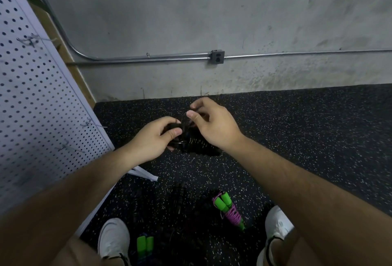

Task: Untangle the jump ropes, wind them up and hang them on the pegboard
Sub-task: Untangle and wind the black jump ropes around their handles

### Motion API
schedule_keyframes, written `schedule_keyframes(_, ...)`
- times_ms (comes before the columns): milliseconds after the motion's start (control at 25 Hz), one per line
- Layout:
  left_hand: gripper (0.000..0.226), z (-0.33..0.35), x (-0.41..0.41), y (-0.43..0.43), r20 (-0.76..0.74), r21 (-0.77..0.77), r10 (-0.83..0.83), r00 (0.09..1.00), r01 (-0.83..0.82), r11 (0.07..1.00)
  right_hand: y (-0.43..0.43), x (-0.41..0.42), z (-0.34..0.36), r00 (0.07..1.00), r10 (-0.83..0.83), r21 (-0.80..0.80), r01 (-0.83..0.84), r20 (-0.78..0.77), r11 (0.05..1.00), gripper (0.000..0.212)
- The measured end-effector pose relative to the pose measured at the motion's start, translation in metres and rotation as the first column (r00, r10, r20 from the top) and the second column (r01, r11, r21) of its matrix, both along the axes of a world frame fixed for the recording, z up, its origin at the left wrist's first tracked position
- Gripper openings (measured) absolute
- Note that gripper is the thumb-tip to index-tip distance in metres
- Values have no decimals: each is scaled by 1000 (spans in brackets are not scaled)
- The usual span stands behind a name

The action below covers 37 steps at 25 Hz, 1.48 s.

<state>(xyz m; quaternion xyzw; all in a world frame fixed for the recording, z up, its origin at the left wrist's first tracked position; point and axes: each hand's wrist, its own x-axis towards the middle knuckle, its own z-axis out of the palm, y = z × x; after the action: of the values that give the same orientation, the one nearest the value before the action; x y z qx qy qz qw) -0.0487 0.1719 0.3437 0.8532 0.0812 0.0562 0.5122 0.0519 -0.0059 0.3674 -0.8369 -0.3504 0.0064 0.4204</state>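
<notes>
Standing person seen from above, both arms extended over a speckled rubber floor point(297, 130). The left hand point(152, 138) has its fingers and thumb curled tightly round one end of a black jump rope point(196, 141), a dark bundle held in the air between the two hands. The right hand point(213, 125) pinches a thin loop of that rope's cord point(183, 117) between thumb and forefinger, just above the bundle; its other fingers are curled in. How far the bundle is wound cannot be told, dark as it is against the floor.

On the floor between two white shoes point(114, 238) lies a purple jump rope point(232, 212), coiled round its green handles. A second pair of green handles point(145, 244) lies beside the left shoe; its rope is too dark to make out.

The white pegboard point(31, 96) leans at the left, bearing metal hooks point(69, 148) with nothing on them. Behind, a concrete wall point(191, 11) carries a metal conduit point(148, 57) and an outlet box point(217, 56).
</notes>
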Motion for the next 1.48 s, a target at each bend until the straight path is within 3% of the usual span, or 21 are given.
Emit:
schedule_keyframes(80, 15, 0, -5, 7, -10, -63, 95, 995, -95, 993, 2, -7, -5, 991, 111, 24, -110, -77, 994, 36)
schedule_keyframes(160, 13, 2, -10, 15, -20, -102, 151, 988, -152, 983, 6, -14, -13, 983, 174, -3, -174, -52, 985, 50)
schedule_keyframes(280, 11, -1, -19, 23, -28, -170, 203, 979, -205, 964, 14, -20, -19, 964, 261, -150, -250, 59, 957, 73)
schedule_keyframes(400, 12, -13, -27, 32, -71, -165, 185, 980, -195, 967, 26, -30, -33, 929, 351, -294, -305, 116, 906, 73)
schedule_keyframes(640, 27, -60, -30, 49, -92, -31, 246, 965, -250, 968, 59, -45, -87, 975, 221, -268, -207, 20, 941, 70)
schedule_keyframes(760, 36, -107, -37, 43, -91, 129, 240, 966, -228, 965, 64, -51, -129, 985, 156, -247, -171, -81, 954, 67)
schedule_keyframes(1040, 49, -218, -64, 22, -267, 136, 154, 951, -121, 983, 29, -61, -245, 977, 49, -481, -145, -206, 865, 70)
schedule_keyframes(1280, 53, -324, -102, 14, -672, 140, 28, 740, 90, 986, -28, -87, -343, 884, -293, -623, 3, -365, 783, 72)
schedule_keyframes(1400, 79, -352, -111, -13, -840, 79, -75, 537, 259, 963, -36, -104, -373, 866, -315, -677, -36, -388, 735, 73)
schedule_keyframes(1480, 96, -364, -116, -25, -873, 90, -44, 486, 250, 964, -33, -106, -387, 866, -328, -698, -33, -377, 715, 73)
